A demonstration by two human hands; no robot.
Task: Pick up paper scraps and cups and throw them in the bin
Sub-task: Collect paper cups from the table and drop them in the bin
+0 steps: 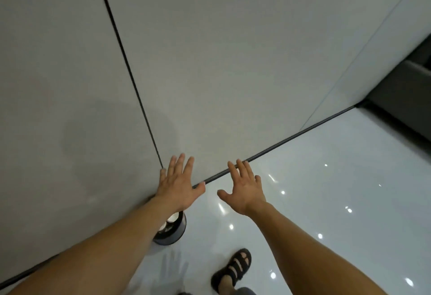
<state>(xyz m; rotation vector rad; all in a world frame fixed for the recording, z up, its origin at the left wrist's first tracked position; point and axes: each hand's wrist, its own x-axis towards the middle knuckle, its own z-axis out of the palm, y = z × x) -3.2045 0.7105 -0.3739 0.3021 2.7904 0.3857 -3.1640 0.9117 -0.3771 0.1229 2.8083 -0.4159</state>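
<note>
My left hand (pixel 178 183) and my right hand (pixel 243 186) are stretched out side by side in front of me, fingers straight and spread, holding nothing. Below my left forearm a small round bin (pixel 173 230) with a shiny grey wall stands on the floor against the wall; white cups or paper show inside it. My left forearm covers part of its rim. No loose scraps or cups show on the floor.
A pale grey wall (pixel 233 61) with a thin dark vertical seam fills the upper view. A glossy white floor (pixel 326 201) reflects ceiling lights. My sandalled foot (pixel 233 269) stands behind the bin. A dark recess (pixel 405 94) lies at the right.
</note>
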